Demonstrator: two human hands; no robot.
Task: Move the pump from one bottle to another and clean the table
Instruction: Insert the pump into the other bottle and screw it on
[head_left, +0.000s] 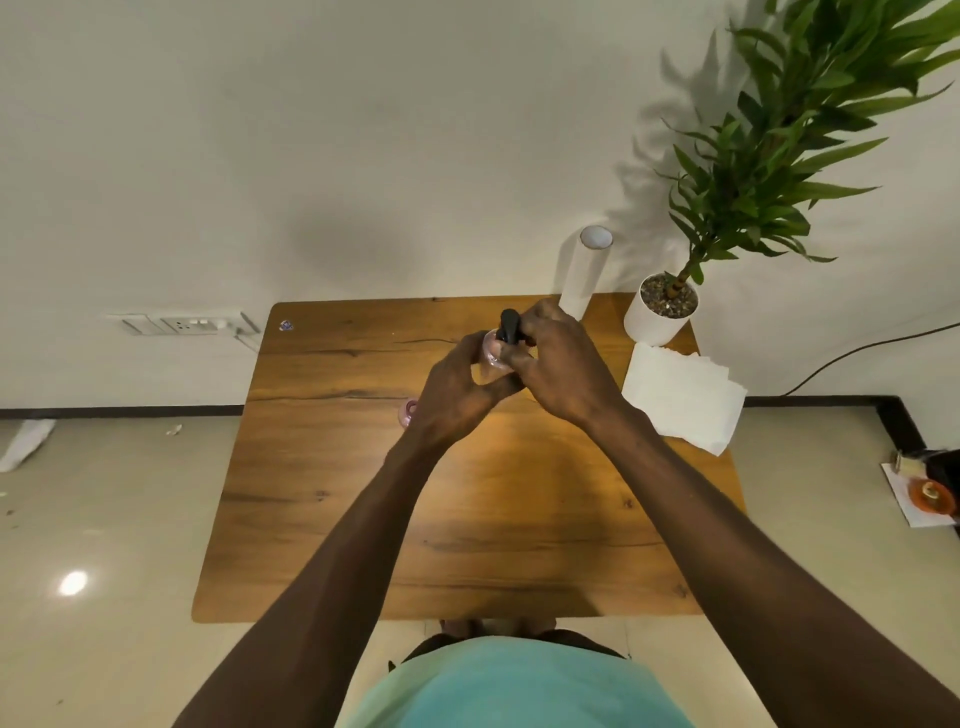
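Findings, head view only. We note both hands meeting over the far-centre of the table (467, 519), w/ a clear pinkish bottle (491, 353) between them. Left hand (457, 389) has its fingers curled round the bottle body from the left and below, thumb running across toward the right hand. Right hand (558, 364) sits on top, fingers closed round the collar of the black pump (509, 325); only the pump head shows above the knuckles.

Key relation: the pump stands directly over the bottle neck, its long axis approx. upright and in line w/ the bottle, leaning slightly away from us. The right hand is the one on the pump, so in our judgement any twist or lift falls to the right, left acting as the clamp. We judge the step as working the pump at the neck; whether it is going on or coming off, we cannot tell.

Hidden or unclear:
- neck thread and dip tube: covered by fingers.
- bottle base: behind the left palm; resting on the table or held above it, not determinable.
- a second pink object (408, 413) just left of the left wrist, mostly covered; prob. the other bottle, unconfirmed.

Also present: paper napkins (680, 400) at right edge, paper roll (584, 270) and potted plant (662, 309) at far-right corner, both well apart from the hands.
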